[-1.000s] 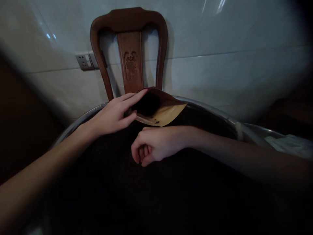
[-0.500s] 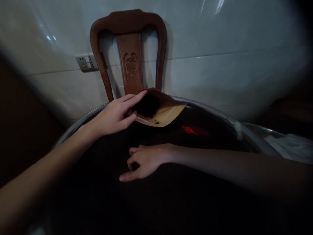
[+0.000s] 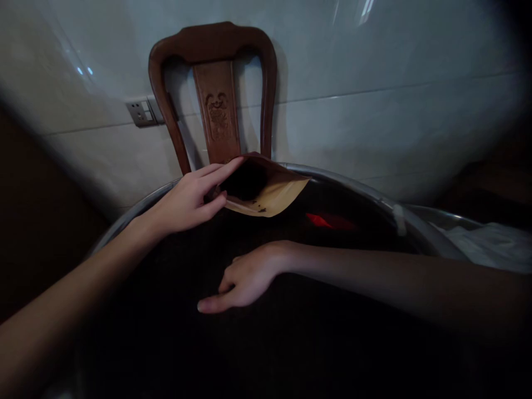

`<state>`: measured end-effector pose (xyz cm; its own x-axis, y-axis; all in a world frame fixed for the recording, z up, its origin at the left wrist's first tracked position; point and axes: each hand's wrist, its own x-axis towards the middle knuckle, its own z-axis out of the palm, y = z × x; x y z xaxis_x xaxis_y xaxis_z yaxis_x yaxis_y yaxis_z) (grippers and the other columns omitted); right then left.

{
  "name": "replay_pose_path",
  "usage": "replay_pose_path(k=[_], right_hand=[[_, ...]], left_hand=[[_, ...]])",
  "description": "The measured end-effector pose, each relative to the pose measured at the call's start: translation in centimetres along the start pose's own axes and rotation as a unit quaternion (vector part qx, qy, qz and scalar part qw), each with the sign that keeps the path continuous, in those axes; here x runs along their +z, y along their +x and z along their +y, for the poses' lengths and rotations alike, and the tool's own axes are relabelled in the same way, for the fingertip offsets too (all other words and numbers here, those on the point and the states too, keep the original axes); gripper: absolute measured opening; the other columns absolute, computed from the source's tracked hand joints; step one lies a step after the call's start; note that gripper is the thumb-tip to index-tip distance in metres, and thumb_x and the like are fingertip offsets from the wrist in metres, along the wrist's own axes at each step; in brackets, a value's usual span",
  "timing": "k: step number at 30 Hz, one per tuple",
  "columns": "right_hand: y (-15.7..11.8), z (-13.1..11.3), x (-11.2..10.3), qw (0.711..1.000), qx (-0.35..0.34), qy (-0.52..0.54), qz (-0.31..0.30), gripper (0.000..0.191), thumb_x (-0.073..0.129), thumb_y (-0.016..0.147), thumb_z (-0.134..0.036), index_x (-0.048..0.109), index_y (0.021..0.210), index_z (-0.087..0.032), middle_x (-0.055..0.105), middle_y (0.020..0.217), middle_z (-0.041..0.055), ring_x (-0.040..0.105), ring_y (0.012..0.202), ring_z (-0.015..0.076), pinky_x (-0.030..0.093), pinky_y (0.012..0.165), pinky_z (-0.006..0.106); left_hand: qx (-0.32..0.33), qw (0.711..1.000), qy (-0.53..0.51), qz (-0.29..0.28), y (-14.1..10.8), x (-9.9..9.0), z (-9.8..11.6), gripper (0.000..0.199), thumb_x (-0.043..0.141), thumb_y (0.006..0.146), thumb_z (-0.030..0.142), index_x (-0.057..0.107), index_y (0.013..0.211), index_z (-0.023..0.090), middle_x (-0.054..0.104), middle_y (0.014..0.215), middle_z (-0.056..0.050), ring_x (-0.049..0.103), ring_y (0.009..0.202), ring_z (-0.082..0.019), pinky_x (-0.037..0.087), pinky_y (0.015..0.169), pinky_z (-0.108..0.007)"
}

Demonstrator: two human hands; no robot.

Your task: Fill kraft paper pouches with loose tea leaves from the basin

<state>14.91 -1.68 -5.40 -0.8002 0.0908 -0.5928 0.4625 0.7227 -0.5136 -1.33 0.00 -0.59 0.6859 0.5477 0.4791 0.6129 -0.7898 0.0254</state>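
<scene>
My left hand holds a brown paper pouch by its left edge, thumb and fingers spread along the mouth. The pouch tilts with its mouth towards me; its inside is dark, and a few dark crumbs lie on the tan inner wall. Below it, my right hand reaches down to dark loose stuff in a large round metal-rimmed tub. Its thumb points out to the left, apart from the other fingers, which bend down and are partly hidden. What the dark stuff is cannot be made out.
A carved wooden chair stands behind the tub against a tiled wall with a socket plate. A bright red piece lies inside the tub. White crumpled material sits at the right, beyond the rim.
My right hand has dipped a little, and its fingers have sunk further out of sight. My left hand still holds the pouch in nearly the same place; the view has shifted slightly.
</scene>
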Motion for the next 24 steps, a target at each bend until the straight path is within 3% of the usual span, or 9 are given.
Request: replay_pose_path(k=[5, 11, 17, 21, 24], right_hand=[[0.0, 0.0, 0.6, 1.0, 0.008, 0.0, 0.004, 0.086, 0.046, 0.065, -0.083, 0.06, 0.125, -0.024, 0.059, 0.124, 0.0103, 0.049, 0.119, 0.0336, 0.039, 0.098, 0.048], [1.0, 0.3, 0.2, 0.998, 0.021, -0.004, -0.064, 0.086, 0.057, 0.047, -0.085, 0.069, 0.107, -0.025, 0.063, 0.115, 0.0081, 0.059, 0.104, 0.0282, 0.049, 0.085, 0.039], [1.0, 0.7, 0.3, 0.998, 0.012, -0.012, -0.055, 0.088, 0.061, 0.047, -0.083, 0.065, 0.114, -0.026, 0.062, 0.117, 0.0065, 0.058, 0.105, 0.0278, 0.046, 0.091, 0.04], [0.6, 0.3, 0.0, 0.992, 0.011, -0.006, -0.122, 0.064, 0.061, 0.06, -0.074, 0.07, 0.103, -0.027, 0.066, 0.11, 0.0014, 0.059, 0.106, 0.0228, 0.045, 0.092, 0.035], [0.4, 0.2, 0.0, 0.992, 0.008, 0.019, -0.125, 0.053, 0.066, 0.061, -0.066, 0.071, 0.099, -0.028, 0.069, 0.103, -0.0008, 0.06, 0.104, 0.0215, 0.044, 0.093, 0.034]], left_hand=[[0.001, 1.0, 0.004, 0.003, 0.0, 0.0, -0.2, 0.06, 0.046, 0.091, 0.029, 0.026, 0.146, 0.019, 0.047, 0.138, -0.01, 0.053, 0.116, -0.023, 0.043, 0.099, -0.036], [0.0, 1.0, 0.003, 0.005, -0.1, 0.1, -0.3, 0.061, 0.046, 0.09, 0.026, 0.025, 0.147, 0.02, 0.047, 0.139, -0.009, 0.051, 0.119, -0.023, 0.041, 0.102, -0.036], [0.0, 1.0, -0.003, 0.001, 0.0, 0.0, -0.1, 0.06, 0.046, 0.089, 0.026, 0.027, 0.146, 0.018, 0.047, 0.138, -0.009, 0.051, 0.119, -0.025, 0.041, 0.102, -0.037], [-0.005, 1.0, -0.002, 0.002, 0.0, 0.0, -0.1, 0.058, 0.046, 0.09, 0.028, 0.028, 0.145, 0.02, 0.046, 0.139, -0.008, 0.05, 0.119, -0.024, 0.04, 0.102, -0.036], [-0.001, 1.0, 0.0, 0.003, 0.0, 0.0, -0.1, 0.059, 0.046, 0.091, 0.029, 0.027, 0.146, 0.02, 0.046, 0.139, -0.008, 0.05, 0.119, -0.023, 0.041, 0.101, -0.035]])
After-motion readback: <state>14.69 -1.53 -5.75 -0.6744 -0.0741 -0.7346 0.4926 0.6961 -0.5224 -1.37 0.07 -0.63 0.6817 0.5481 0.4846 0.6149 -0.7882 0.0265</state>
